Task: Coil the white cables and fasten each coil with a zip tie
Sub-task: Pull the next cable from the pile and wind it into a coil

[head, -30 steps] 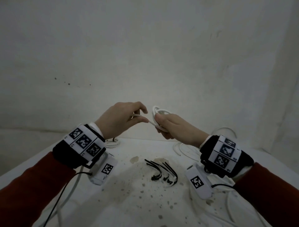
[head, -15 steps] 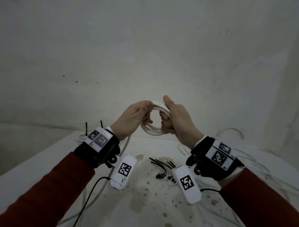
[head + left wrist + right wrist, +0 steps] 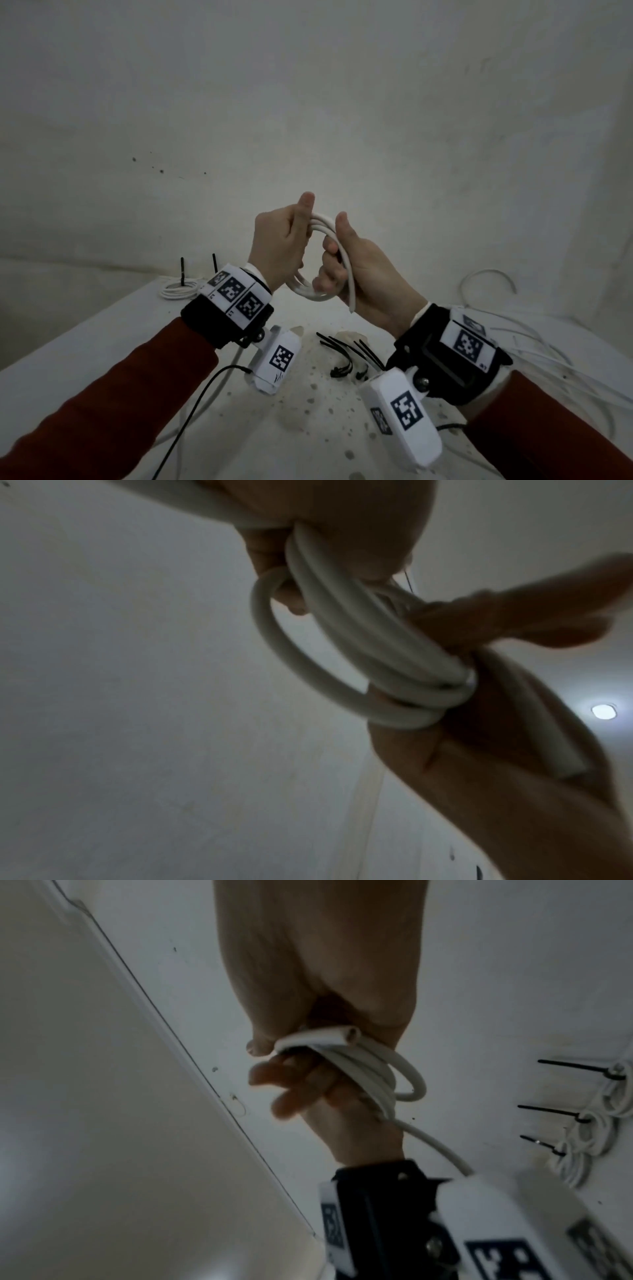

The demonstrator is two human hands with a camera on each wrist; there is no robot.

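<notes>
Above the desk [image 3: 102, 342] both hands grip one wound, untied white coil [image 3: 310, 291], left hand [image 3: 277, 246] and right hand [image 3: 363, 274] curled around it; finished tied coils [image 3: 613, 1093] sit aside, loose cables [image 3: 534, 346] and black zip ties [image 3: 346, 353] remain.

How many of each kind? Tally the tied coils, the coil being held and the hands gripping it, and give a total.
Tied coils: 3
Coil being held: 1
Hands gripping it: 2, the left hand and the right hand
Total: 6
</notes>
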